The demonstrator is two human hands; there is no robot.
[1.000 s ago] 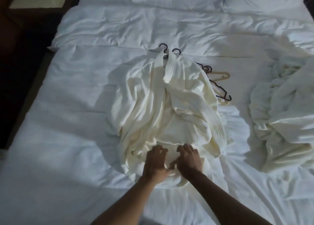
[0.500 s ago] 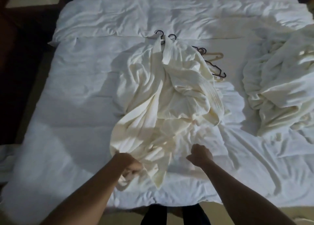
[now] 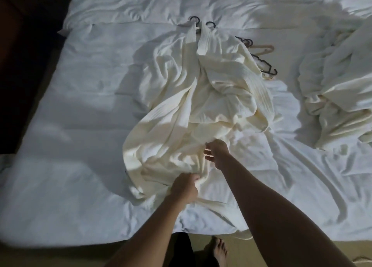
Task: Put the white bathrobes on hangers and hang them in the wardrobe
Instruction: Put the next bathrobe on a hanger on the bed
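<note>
Two hands at bathrobe point(image 3: 201, 97) hem, robe flat on bed point(image 3: 80, 125), hangers point(image 3: 259, 57) at collar end. My left hand point(image 3: 186, 188) now grips gathered hem, pulled nearer; my right hand point(image 3: 218, 153) released, fingers loosely spread, empty. Robe straightening for lift; second bathrobe point(image 3: 338, 97) heaped right.

No readable text, labels, brands or numbers anywhere: nothing on the bathrobe point(image 3: 203, 97), hangers point(image 3: 259, 59) or bed sheet point(image 3: 80, 125) (dim lighting, fine detail blurred).
</note>
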